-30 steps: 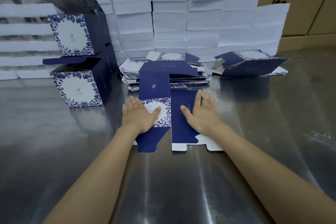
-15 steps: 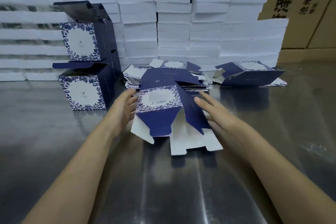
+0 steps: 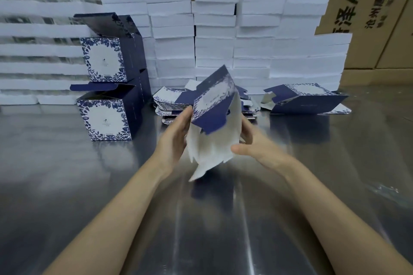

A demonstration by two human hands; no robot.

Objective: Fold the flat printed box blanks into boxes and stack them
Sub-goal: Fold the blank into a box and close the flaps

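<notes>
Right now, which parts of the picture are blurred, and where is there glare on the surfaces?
Head view: the box blank between the left hand and right hand is smeared by motion; the white stacks at far left are streaked; the metal table carries bright glare streaks; the folded boxes look fairly sharp.

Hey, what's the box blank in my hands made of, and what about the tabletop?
The half-folded navy-and-white box blank looks like thin printed cardstock, plain white inside, creased into panels. The grey tabletop seems polished sheet metal, likely steel: it dimly mirrors the folded navy boxes.
</notes>
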